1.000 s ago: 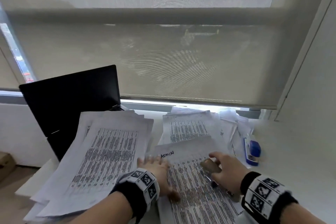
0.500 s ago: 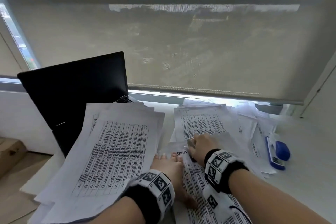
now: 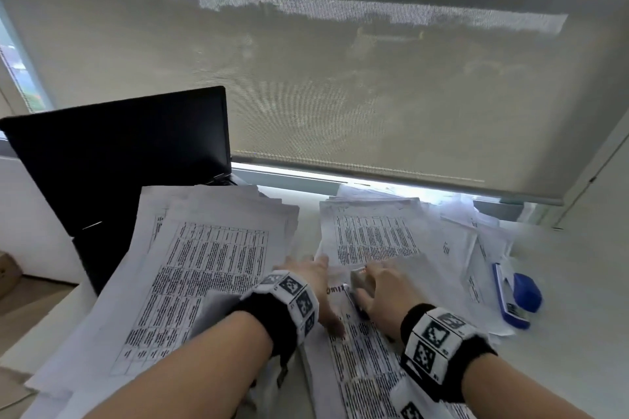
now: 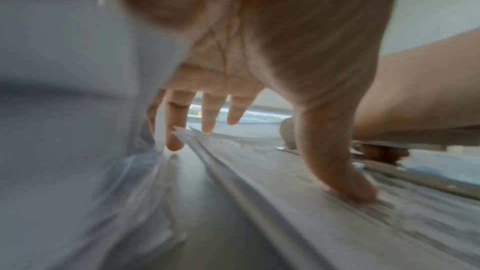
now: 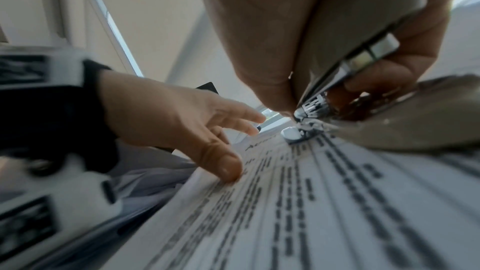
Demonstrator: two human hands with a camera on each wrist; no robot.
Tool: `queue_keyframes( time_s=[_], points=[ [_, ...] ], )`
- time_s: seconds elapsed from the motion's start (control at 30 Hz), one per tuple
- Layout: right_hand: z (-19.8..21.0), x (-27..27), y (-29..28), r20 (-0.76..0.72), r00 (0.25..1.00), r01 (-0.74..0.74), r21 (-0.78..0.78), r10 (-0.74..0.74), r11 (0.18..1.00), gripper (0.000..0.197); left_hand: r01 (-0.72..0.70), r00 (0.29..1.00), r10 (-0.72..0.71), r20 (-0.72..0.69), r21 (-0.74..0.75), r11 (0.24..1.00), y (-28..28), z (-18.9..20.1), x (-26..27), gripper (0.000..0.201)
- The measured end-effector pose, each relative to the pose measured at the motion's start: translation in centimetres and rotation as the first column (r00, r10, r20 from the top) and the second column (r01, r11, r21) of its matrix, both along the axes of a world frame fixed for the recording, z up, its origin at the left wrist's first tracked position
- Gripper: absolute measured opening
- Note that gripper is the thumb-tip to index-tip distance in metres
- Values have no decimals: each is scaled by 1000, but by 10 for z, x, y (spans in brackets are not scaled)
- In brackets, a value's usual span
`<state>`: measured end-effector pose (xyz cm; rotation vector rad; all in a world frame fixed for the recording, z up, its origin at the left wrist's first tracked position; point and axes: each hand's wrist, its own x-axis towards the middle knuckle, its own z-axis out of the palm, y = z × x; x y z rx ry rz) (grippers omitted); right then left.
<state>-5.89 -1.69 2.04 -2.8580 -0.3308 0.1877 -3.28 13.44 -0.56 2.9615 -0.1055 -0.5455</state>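
At the far left corner of the table (image 3: 578, 282) a dark laptop (image 3: 119, 163) stood open, and a loose pile (image 3: 204, 265) of printed pages lay fanned out against it. Next along, the left hand (image 3: 313, 286) lay spread, fingers straight and apart, with its thumb (image 5: 226, 169) pressed flat on the left margin of the sheaf (image 3: 367, 367). That sheaf lay at the middle of the table's near edge.

It looked thin, light and limp, the sort whose sheets slide over one another. Pinning it flat close to the corner seemed a sounder hold than lifting it.

The stapler (image 3: 357, 286) sat at the sheaf's far left corner. I could not tell whether the paper was fully in its mouth. The right hand (image 3: 384, 292) was clamped over its top, fingers curled round the body. Being stiff, smooth metal, it would probably answer best to a push near the front.

Beyond it lay a second pile (image 3: 371, 238), and a blue stapler (image 3: 520, 296) rested on stray pages farther toward the right edge.
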Motion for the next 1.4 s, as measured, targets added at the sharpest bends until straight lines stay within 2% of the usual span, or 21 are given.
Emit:
queue_keyframes(
  time_s=[0.1, 0.17, 0.3, 0.43, 0.57, 0.73, 0.9, 1.07, 1.2, 1.4],
  points=[
    [-11, 2, -5, -47, 999, 18, 69, -15, 997, 32, -30, 999, 30, -37, -4, 1000, -3, 3, 8, 106],
    [-17, 1, -7, -60, 998, 25, 83, -20, 996, 41, -74, 996, 70, -55, -69, 995, -4, 6, 13, 94],
    [-22, 3, -9, -65, 998, 31, 102, -24, 994, 46, -136, 991, 133, -30, -207, 969, 3, 1, 22, 67],
    [-22, 4, -3, -76, 997, 9, 120, 0, 993, 40, -207, 978, 210, -17, -265, 942, 12, -6, 23, 72],
    [-19, 11, 9, -62, 998, -11, 108, 18, 994, 29, -202, 979, 198, -43, -195, 960, 2, -7, 21, 68],
    [-17, 24, 25, -93, 994, 58, 56, -53, 997, 32, -183, 983, 176, -55, -174, 968, 0, -9, 21, 64],
    [-14, 44, 41, -128, 981, 154, 92, -142, 984, 31, -182, 982, 172, -72, -172, 968, -1, -8, 22, 64],
    [-15, 38, 31, -129, 985, 124, 92, -112, 988, 43, -209, 977, 197, -79, -198, 958, 1, -11, 22, 67],
    [-17, 20, 17, -115, 993, 39, 55, -33, 998, 35, -237, 971, 223, -92, -205, 950, 0, -11, 22, 67],
    [-26, 31, 30, -110, 985, 130, -5, -129, 992, 28, -242, 969, 224, -101, -221, 945, -1, -11, 20, 60]
  ],
)
